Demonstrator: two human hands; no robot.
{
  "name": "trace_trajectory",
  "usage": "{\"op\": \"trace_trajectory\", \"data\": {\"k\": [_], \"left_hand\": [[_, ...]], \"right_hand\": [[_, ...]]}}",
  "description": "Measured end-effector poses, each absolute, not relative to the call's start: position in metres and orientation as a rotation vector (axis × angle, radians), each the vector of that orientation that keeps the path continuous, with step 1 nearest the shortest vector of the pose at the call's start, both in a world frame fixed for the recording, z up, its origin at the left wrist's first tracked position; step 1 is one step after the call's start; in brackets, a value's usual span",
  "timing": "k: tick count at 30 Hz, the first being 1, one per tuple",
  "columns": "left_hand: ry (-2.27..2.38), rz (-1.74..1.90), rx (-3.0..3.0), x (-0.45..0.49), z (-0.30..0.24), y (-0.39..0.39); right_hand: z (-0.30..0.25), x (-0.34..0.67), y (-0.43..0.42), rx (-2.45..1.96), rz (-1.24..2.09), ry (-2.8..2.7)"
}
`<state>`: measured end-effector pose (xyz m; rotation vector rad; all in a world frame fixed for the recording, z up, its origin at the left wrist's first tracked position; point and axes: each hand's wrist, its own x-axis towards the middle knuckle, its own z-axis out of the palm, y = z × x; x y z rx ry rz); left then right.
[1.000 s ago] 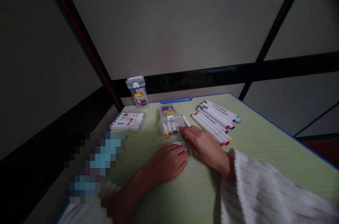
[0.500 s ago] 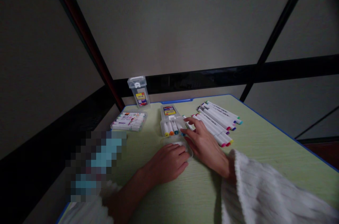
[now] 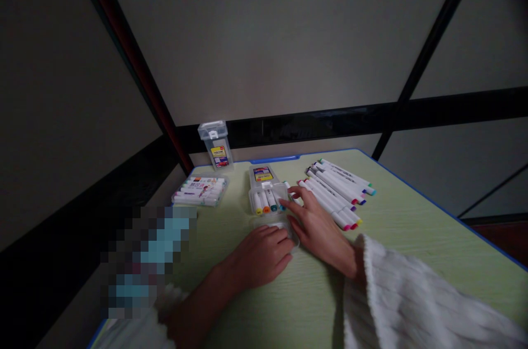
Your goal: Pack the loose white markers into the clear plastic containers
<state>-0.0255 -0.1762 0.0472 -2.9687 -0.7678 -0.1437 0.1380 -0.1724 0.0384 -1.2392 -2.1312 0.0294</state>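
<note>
A clear plastic marker case [image 3: 264, 176] lies on the table with its hinged lid [image 3: 268, 221] swung toward me. White markers [image 3: 266, 199] fill part of it, with yellow, orange, teal and blue ends facing me. My left hand [image 3: 266, 255] rests over the lid, its fingers together and bent down on it. At the case's right side is my right hand [image 3: 319, 231], fingers spread, the fingertips by the blue-ended marker [image 3: 282, 205]. Nothing shows clearly in its grasp. The lid's near part is hidden under my left hand.
Loose white markers [image 3: 334, 187] with coloured ends lie in a pile at the right. A closed clear case [image 3: 216, 145] stands upright at the back left. A flat pack of markers [image 3: 201, 190] lies before it. The green table [image 3: 412, 233] has a blue edge.
Both hands stay almost in place, at the lid and the case's right side. The whole view has shifted very slightly.
</note>
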Motion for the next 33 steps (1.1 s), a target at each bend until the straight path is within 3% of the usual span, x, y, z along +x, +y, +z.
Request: {"op": "trace_trajectory", "data": {"k": [33], "left_hand": [[-0.774, -0.122, -2.971, -0.027, 0.047, -0.176]], "right_hand": [[0.055, 0.15, -0.179, -1.179, -0.127, -2.22]]}}
